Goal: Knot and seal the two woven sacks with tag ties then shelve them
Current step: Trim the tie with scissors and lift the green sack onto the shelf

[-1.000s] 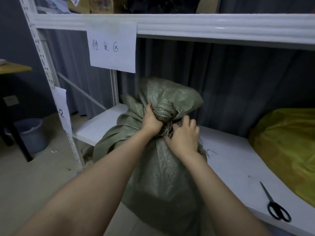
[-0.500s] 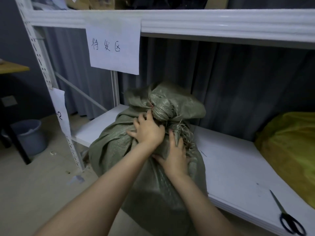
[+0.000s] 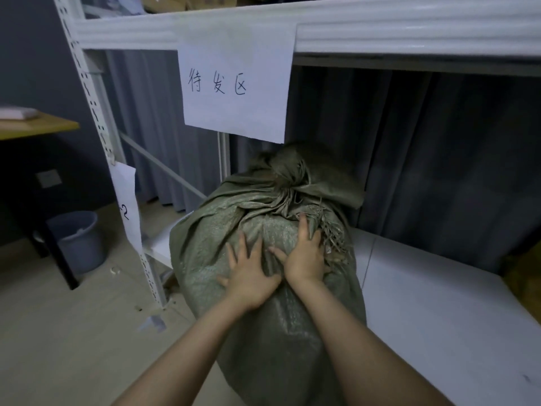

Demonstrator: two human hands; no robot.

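A full green woven sack (image 3: 205, 247) lies tipped onto the left end of the white lower shelf (image 3: 439, 303), its lower part hanging over the front edge. Its knotted neck (image 3: 288, 174) points toward the back curtain, with frayed strands beside it. My left hand (image 3: 248, 273) lies flat on the sack's near side with fingers spread. My right hand (image 3: 306, 253) presses on the sack just below the knot, fingers straight. The yellow sack (image 3: 524, 276) shows only as a sliver at the right edge of the shelf.
A paper sign (image 3: 234, 83) hangs from the upper shelf beam (image 3: 409, 30) above the sack. The white rack post (image 3: 96, 127) with a small paper tag stands at left. A grey bucket (image 3: 77, 238) and a wooden table (image 3: 35, 127) stand on the floor at left.
Both hands let go of the sack's knotted neck and slid down onto its body with flat palms. The sack has tipped farther back onto the shelf. The scissors have left the view.
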